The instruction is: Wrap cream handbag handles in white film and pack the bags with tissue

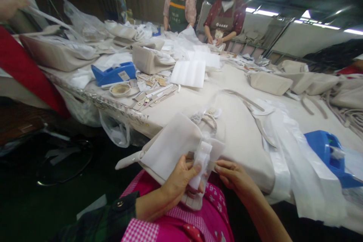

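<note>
A cream handbag (241, 136) lies on the table edge in front of me, its strap looping toward the back. My left hand (180, 179) grips a white foam wrap (172, 145) folded around the bag's handle, thumb on a small white piece (202, 159). My right hand (232, 176) pinches the same wrapped bundle from the right side. Both hands sit just above my pink apron.
A blue tape dispenser (115, 73) and a small round dish (120, 89) stand mid-left. A second blue dispenser (329, 155) sits right, beside clear plastic bags (306, 181). More cream bags and white foam sheets (188, 73) cover the table (198, 100). Two people work at the far end.
</note>
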Action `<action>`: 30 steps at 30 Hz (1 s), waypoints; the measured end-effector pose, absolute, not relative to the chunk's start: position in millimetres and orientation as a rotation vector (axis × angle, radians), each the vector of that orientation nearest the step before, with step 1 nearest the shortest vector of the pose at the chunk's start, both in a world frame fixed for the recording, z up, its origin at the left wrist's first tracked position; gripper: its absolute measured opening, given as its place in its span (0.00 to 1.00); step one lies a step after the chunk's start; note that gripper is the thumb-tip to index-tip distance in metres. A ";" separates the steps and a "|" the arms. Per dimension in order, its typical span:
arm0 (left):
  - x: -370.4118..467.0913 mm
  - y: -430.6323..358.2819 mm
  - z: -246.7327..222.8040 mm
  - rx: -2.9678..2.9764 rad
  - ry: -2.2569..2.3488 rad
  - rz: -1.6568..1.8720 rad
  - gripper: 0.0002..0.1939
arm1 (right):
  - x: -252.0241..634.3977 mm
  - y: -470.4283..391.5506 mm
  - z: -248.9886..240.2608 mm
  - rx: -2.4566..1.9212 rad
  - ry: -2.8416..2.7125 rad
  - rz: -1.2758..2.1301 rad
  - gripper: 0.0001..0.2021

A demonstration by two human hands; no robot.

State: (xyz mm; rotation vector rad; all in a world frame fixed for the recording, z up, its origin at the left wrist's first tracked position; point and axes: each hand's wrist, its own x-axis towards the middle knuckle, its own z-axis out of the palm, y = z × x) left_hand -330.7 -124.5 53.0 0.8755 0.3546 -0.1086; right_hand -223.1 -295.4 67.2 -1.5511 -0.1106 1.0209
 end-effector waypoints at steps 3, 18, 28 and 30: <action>-330.7 -124.9 52.5 0.888 0.352 -0.105 0.32 | -224.9 -285.5 63.8 -1.493 -0.102 1.042 0.22; -332.3 -123.8 47.0 0.912 0.370 -0.124 0.25 | -230.3 -316.4 109.1 -1.570 -0.545 1.031 0.34; -330.5 -125.1 68.3 0.867 0.448 -0.127 0.25 | -226.4 -266.7 122.6 -1.912 -1.329 0.035 0.12; -329.0 -126.2 68.8 0.881 0.452 -0.098 0.23 | -224.7 -250.5 125.4 -1.940 -1.470 -0.085 0.12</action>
